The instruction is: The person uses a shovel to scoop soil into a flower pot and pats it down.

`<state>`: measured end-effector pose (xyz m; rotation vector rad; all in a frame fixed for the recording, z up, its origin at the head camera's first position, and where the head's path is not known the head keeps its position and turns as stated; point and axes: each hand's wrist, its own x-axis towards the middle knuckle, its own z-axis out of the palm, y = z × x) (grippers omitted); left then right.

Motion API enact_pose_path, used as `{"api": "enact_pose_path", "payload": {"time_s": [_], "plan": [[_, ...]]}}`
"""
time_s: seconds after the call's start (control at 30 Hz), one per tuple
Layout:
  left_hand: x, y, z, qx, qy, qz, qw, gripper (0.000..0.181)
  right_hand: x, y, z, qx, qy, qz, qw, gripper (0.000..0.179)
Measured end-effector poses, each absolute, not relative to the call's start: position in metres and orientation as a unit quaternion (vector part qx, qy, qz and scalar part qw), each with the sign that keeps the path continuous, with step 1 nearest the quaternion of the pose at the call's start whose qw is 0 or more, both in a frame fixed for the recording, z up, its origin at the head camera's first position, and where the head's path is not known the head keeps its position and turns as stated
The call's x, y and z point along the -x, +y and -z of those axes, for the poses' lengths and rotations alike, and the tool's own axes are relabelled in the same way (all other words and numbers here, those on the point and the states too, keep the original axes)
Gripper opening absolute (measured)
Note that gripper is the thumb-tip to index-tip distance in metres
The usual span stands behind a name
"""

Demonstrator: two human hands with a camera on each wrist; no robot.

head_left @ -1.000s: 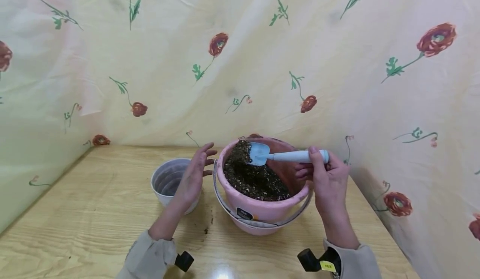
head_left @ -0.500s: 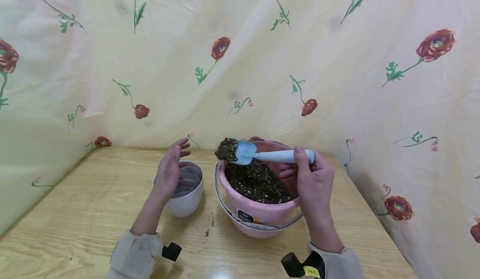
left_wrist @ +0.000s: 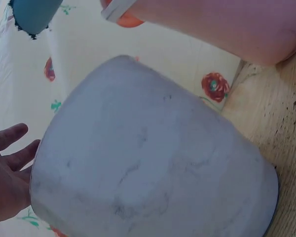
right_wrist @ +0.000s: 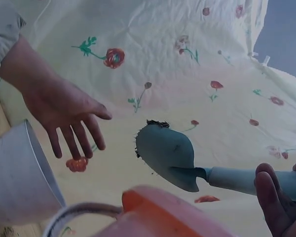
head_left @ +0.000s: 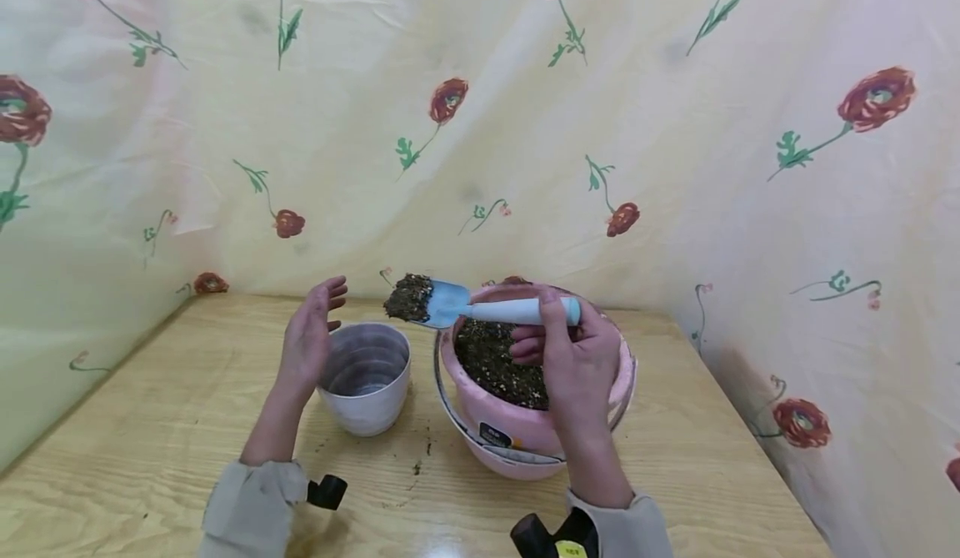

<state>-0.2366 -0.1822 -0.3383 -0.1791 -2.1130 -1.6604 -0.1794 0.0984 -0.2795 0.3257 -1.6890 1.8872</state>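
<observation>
My right hand (head_left: 581, 362) grips the pale blue handle of a hand trowel (head_left: 447, 301), its blade heaped with dark soil (head_left: 408, 297). The blade hangs in the air over the gap between a pink bucket (head_left: 517, 437) and a white flower pot (head_left: 367, 408). More soil fills the bucket, whose right side my hand partly hides. My left hand (head_left: 306, 345), fingers extended, is at the left rim of the pot. In the right wrist view the trowel's underside (right_wrist: 165, 153) faces the camera, bits of soil at its edge. The pot's marbled outer wall (left_wrist: 153, 153) fills the left wrist view.
A wooden table (head_left: 150, 424) carries the pot and bucket, with crumbs of soil (head_left: 417, 466) scattered between them. The bucket's wire handle (head_left: 450, 412) hangs down at its front. Flower-printed cloth (head_left: 337, 124) stands behind and at both sides.
The loaded trowel has risen from the bucket's soil and travelled left past the bucket's rim with my right hand. My left hand has shifted left, from the pot's right side to its left rim.
</observation>
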Motion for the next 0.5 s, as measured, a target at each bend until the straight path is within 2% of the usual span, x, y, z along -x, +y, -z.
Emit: {"api": "enact_pose_path", "payload": {"time_s": [0.5], "plan": [[0.246,-0.194,0.352,0.03,-0.776,0.596,0.204,0.058,0.184,0.059,0.287,-0.161,-0.613,-0.724,0.271,0.029]]}}
